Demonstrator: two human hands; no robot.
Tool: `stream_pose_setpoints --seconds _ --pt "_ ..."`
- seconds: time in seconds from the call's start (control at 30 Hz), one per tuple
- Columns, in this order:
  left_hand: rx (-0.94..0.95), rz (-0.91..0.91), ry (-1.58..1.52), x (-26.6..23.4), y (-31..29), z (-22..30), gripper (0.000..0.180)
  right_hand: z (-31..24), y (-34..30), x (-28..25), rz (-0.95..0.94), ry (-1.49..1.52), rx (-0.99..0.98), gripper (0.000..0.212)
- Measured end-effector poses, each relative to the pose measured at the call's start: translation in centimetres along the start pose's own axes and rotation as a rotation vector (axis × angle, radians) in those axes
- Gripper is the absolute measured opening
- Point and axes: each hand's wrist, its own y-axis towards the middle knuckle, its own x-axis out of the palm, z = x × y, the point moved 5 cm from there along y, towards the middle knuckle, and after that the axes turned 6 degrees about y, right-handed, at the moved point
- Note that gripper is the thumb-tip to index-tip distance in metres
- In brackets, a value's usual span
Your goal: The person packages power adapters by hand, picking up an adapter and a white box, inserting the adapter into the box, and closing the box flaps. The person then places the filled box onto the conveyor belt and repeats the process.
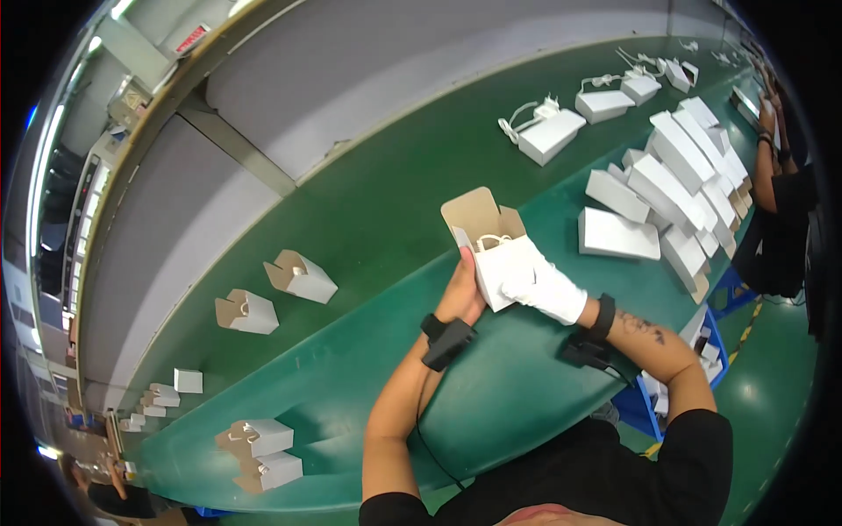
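Note:
A white cardboard box (503, 273) with its brown-lined flaps raised is held between my hands above the green bench. A white cable (494, 240) shows at its top opening. My left hand (463, 294), bare, grips the box's left side, thumb up along the edge. In a white glove, my right hand (548, 291) presses its fingers against the box's front and lower right side; the fingertips are partly hard to make out. Black bands with small devices sit on both wrists.
Piled white boxes (671, 188) lie on the bench to the right. Along the far green belt stand open boxes (303, 279) on the left, and boxes with white corded adapters (551, 136) on the right. Two open boxes (281, 472) lie near left. A blue crate (638, 408) and another person (772, 202) are at right.

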Motion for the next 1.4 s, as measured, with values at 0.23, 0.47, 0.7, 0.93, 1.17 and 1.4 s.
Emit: stream_pose_setpoints --seconds 0.23,0.47,0.7,0.93,1.17,1.4 --pt "0.670 0.311 0.951 1.3 -3.1 2.9 0.061 0.3 1.1 0.7 0.012 -0.024 -0.029 0.082" --pt "0.744 0.226 1.335 2.5 -2.5 3.2 0.038 1.6 1.2 -0.3 0.052 -0.230 -0.078 0.063" --pt "0.694 0.108 1.553 3.8 -0.8 3.0 0.031 0.6 1.1 -2.5 0.080 -0.263 -0.088 0.067" --pt "0.896 0.093 1.634 4.2 -0.4 3.3 0.037 -2.1 4.1 -3.3 -0.056 -0.067 -0.168 0.065" --pt "0.414 0.168 1.335 1.0 1.2 0.7 0.063 -4.4 2.4 -2.0 -0.091 -0.721 -0.395 0.050" --pt "0.417 0.068 1.169 0.3 1.5 0.5 0.058 -3.4 3.4 -2.2 -0.245 -0.697 -0.248 0.042"
